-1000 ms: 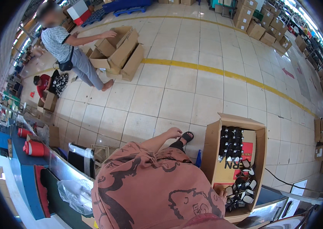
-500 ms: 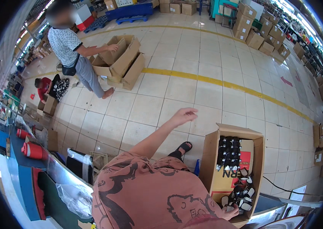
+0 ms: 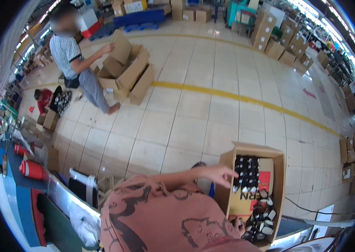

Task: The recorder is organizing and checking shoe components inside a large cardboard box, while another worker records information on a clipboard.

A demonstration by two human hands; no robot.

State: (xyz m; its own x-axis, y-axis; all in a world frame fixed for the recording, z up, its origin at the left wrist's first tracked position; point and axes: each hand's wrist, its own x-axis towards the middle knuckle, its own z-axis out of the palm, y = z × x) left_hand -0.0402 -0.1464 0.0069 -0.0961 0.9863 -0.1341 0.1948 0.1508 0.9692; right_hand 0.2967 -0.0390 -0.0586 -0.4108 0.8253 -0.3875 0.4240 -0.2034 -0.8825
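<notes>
The left hand (image 3: pixel 220 174) shows no load: its grip is loose, fingers partly spread, over the left side of the open carton (image 3: pixel 280 180) beside the neat rows of black pieces (image 3: pixel 246 173). A low sweep there could knock a row askew. The right hand (image 3: pixel 239 227) is at the loose pile of black-and-white pieces (image 3: pixel 265 216) in the carton's near end — whether its grip has closed on one, I cannot tell. Those pieces overlap at odd angles, so a quick pull might drag neighbours along and scuff them. The printed cardboard (image 3: pixel 240 206) between rows and pile could slide if leaned on — and the shirt (image 3: pixel 165 214) might snag the rim.
</notes>
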